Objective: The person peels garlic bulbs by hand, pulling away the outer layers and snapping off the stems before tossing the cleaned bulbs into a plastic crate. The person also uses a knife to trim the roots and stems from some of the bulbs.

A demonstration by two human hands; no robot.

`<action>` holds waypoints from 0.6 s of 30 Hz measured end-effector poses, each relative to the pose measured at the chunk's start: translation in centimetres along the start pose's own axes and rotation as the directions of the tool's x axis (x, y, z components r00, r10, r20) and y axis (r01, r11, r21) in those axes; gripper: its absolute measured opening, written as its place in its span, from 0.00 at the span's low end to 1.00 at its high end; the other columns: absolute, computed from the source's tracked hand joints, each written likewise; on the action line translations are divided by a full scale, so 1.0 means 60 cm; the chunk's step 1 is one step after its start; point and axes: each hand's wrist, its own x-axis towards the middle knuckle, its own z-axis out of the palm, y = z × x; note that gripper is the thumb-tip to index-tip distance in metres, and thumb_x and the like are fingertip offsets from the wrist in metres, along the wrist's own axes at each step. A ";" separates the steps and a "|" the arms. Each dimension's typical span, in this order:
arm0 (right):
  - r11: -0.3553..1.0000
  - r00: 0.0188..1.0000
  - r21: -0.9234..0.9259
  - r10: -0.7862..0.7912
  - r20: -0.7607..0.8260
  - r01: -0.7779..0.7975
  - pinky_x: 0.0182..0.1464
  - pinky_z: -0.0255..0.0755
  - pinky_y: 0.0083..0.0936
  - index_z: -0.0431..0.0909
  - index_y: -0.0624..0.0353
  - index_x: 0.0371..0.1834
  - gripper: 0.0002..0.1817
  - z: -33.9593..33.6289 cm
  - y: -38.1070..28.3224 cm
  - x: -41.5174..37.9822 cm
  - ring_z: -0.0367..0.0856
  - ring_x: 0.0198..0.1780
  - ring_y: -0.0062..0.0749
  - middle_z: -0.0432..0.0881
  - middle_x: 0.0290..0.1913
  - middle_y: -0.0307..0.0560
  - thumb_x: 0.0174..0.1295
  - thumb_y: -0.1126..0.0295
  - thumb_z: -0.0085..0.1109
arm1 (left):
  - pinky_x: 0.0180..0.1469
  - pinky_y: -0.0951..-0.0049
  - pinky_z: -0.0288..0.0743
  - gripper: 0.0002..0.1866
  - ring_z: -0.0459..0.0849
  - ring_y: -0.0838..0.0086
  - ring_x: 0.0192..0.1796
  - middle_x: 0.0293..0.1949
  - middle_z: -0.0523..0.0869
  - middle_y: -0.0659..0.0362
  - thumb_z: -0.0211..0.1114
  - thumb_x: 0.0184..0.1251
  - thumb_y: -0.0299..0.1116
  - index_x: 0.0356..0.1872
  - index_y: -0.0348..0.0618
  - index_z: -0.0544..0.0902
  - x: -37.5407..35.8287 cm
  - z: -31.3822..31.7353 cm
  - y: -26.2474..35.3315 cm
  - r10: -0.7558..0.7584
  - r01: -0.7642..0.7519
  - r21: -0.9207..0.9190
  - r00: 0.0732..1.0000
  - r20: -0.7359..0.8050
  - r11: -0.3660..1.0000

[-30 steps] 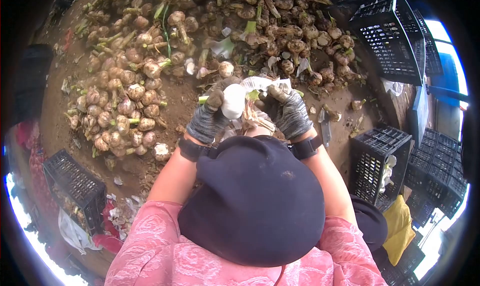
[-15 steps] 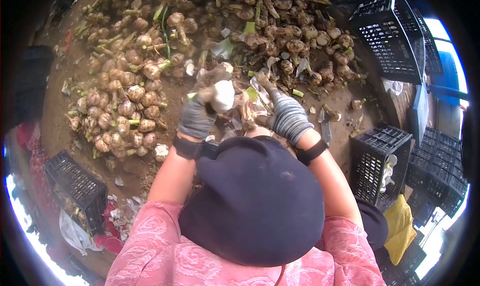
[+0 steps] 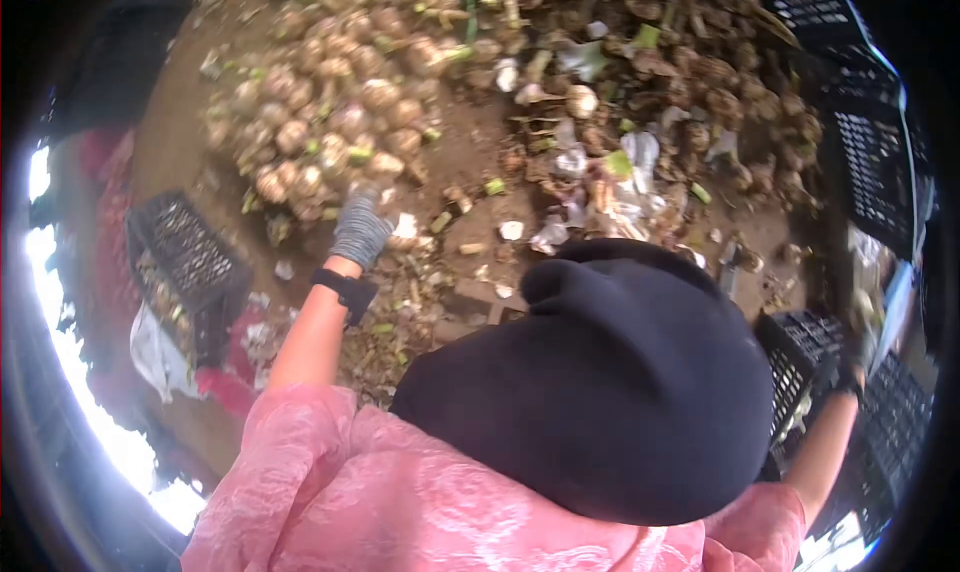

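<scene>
At the near edge of a heap of garlic bulbs [image 3: 350, 122], my left hand [image 3: 362, 227] in a grey striped glove reaches forward, fingers stretched toward the closest bulbs. A white piece [image 3: 403, 228] lies beside its thumb. Far to the right, my gloved right hand [image 3: 862, 337] is over the black crates, by the end of a crate [image 3: 800, 337] with pale pieces inside. Motion blur and shadow smear its fingers, so whether it holds anything cannot be made out. Peeled skins [image 3: 605, 207] and cut green stem pieces lie between the hands.
Another brownish garlic heap [image 3: 715, 102], stems attached, spreads at the back right. A black crate [image 3: 190, 252] stands at left beside a white bag [image 3: 160, 357]. More black crates [image 3: 875, 172] line the right side. Dark rounded cloth [image 3: 600, 392] covers my lap area.
My left hand has moved left to the garlic heap, and the white bulb it held is gone from it. My right hand has swung far right to the crates. The view has shifted.
</scene>
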 end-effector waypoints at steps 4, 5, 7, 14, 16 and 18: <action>0.805 0.595 0.158 0.539 -0.597 -0.572 0.52 0.71 0.26 0.66 0.58 0.60 0.24 -0.222 0.065 -0.147 0.71 0.50 0.26 0.73 0.51 0.40 0.60 0.66 0.56 | 0.55 0.66 0.71 0.34 0.74 0.58 0.54 0.57 0.69 0.48 0.69 0.45 0.31 0.59 0.46 0.68 -0.048 0.018 0.010 -0.092 0.010 0.287 0.958 0.273 0.958; 0.640 0.632 -0.290 0.402 -0.663 -0.712 0.52 0.71 0.27 0.66 0.59 0.60 0.25 -0.212 0.040 -0.175 0.70 0.52 0.28 0.72 0.53 0.41 0.59 0.65 0.56 | 0.59 0.65 0.68 0.38 0.71 0.56 0.57 0.62 0.63 0.49 0.70 0.44 0.34 0.62 0.48 0.65 -0.047 0.035 0.008 -0.086 -0.039 0.318 0.926 0.368 0.947; 0.324 0.664 -0.581 0.325 -0.673 -0.747 0.52 0.71 0.28 0.66 0.59 0.60 0.26 -0.117 -0.047 -0.194 0.69 0.55 0.32 0.70 0.57 0.43 0.59 0.62 0.55 | 0.60 0.66 0.67 0.38 0.70 0.56 0.58 0.62 0.64 0.48 0.71 0.44 0.36 0.61 0.48 0.66 -0.038 0.039 0.037 -0.162 -0.001 0.378 0.903 0.397 0.926; 0.896 0.995 -0.431 0.096 -0.042 -0.104 0.56 0.65 0.23 0.79 0.58 0.47 0.16 0.148 -0.127 -0.018 0.74 0.53 0.33 0.77 0.53 0.46 0.59 0.62 0.55 | 0.42 0.72 0.77 0.17 0.79 0.69 0.39 0.42 0.78 0.49 0.62 0.55 0.25 0.47 0.39 0.72 0.057 0.046 0.092 -0.015 0.533 -0.838 0.842 0.539 -0.118; 0.758 0.966 -0.603 -0.239 0.101 0.250 0.53 0.68 0.23 0.79 0.62 0.42 0.15 0.343 -0.269 -0.030 0.77 0.48 0.30 0.77 0.51 0.45 0.49 0.71 0.62 | 0.45 0.70 0.77 0.17 0.79 0.68 0.42 0.42 0.79 0.52 0.62 0.55 0.29 0.47 0.39 0.74 0.102 0.042 0.170 0.201 0.543 -0.777 0.840 0.504 -0.319; 0.958 0.947 -0.271 -0.006 0.322 0.098 0.46 0.73 0.24 0.73 0.60 0.50 0.29 0.475 -0.320 -0.038 0.77 0.46 0.30 0.75 0.51 0.46 0.40 0.74 0.69 | 0.49 0.68 0.75 0.23 0.77 0.68 0.48 0.46 0.78 0.55 0.64 0.52 0.35 0.50 0.42 0.74 0.138 0.036 0.266 0.390 0.505 -0.805 0.841 0.376 -0.312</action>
